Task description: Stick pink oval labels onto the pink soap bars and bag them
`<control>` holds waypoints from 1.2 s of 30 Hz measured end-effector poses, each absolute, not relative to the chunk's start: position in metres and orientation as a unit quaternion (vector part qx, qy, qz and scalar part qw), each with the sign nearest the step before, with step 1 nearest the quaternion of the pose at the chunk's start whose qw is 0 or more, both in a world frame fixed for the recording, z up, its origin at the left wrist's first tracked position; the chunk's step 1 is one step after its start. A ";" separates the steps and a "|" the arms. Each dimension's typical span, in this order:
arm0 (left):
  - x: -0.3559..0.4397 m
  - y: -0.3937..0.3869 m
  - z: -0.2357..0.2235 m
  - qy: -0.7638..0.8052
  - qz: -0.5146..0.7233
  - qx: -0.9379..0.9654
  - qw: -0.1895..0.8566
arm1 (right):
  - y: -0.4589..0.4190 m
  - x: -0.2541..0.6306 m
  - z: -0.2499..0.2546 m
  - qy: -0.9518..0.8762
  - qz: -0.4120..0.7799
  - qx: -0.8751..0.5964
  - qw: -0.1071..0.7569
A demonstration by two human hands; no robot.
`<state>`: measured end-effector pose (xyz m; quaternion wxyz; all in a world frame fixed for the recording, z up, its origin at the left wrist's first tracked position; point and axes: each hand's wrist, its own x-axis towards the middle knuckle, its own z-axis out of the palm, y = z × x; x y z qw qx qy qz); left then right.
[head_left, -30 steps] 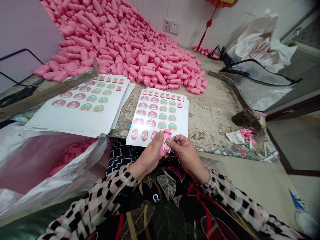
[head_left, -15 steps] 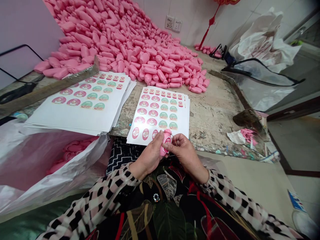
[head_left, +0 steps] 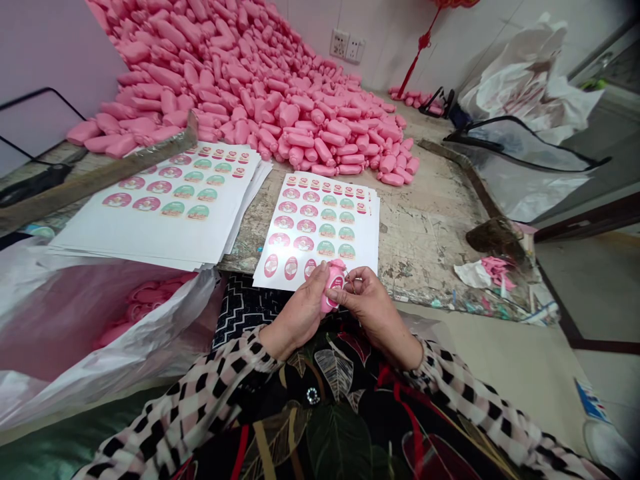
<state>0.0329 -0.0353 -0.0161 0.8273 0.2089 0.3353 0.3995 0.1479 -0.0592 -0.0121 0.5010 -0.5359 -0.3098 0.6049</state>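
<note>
A small pink bottle-shaped piece stands nearly upright in front of me, just past the near edge of the sheets. My left hand is closed around it from the left. An oval red and white label shows on its front. From the right, the thumb of my right hand presses on the label's lower part. A thin, dark, pointed tool shows between the fingers of that hand; most of it is hidden. Right behind lies a stack of sticker sheets with pink, green and red labels.
A big heap of pink pieces covers the back of the worn table. Further sticker sheets lie at left under a wooden bar. A white bag holding pink pieces is at lower left. A wooden-handled tool lies right.
The pink piece and my right hand have shifted very slightly to the right. My left hand keeps its grip, and the right thumb stays on the label.
</note>
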 end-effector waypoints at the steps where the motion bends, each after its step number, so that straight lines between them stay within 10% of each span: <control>1: 0.033 -0.035 -0.016 0.338 0.397 0.209 0.827 | -0.059 0.148 -0.011 -0.306 0.608 -0.537 0.498; 23: 0.031 -0.034 -0.013 0.340 0.395 0.232 0.821 | -0.073 0.154 0.008 -0.243 0.672 -0.578 0.395; 36: 0.031 -0.036 -0.012 0.314 0.336 0.221 0.860 | -0.071 0.148 -0.007 -0.353 0.558 -0.555 0.506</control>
